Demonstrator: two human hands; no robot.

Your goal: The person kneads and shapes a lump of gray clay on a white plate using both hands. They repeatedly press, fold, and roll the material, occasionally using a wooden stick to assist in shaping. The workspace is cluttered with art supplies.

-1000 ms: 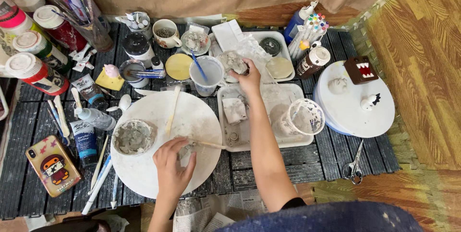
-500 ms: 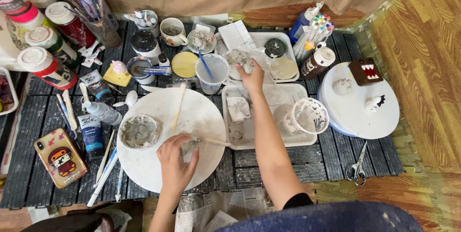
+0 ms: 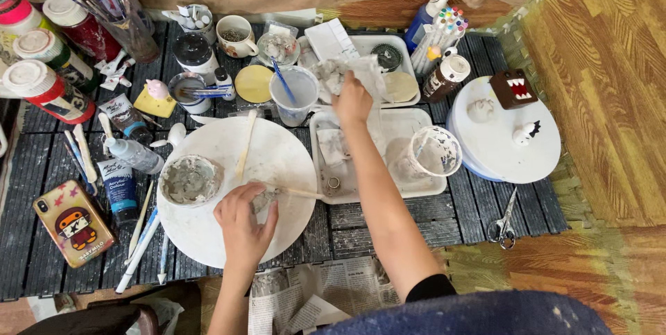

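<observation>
Since a moment ago, the right hand (image 3: 352, 101) has lifted a crumpled wet rag (image 3: 347, 71) clear of the far tray (image 3: 411, 47), fingers clenched around it. From the head view, the left hand (image 3: 243, 220) curls over a grey clay lump (image 3: 262, 198) on the round white board (image 3: 277, 148), pinning it, beside the clay-smeared bowl (image 3: 189, 179).

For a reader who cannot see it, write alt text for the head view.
Seen from above, the left hand presses a grey clay lump on a round white board, while the right hand lifts a crumpled white cloth over white trays.
</observation>
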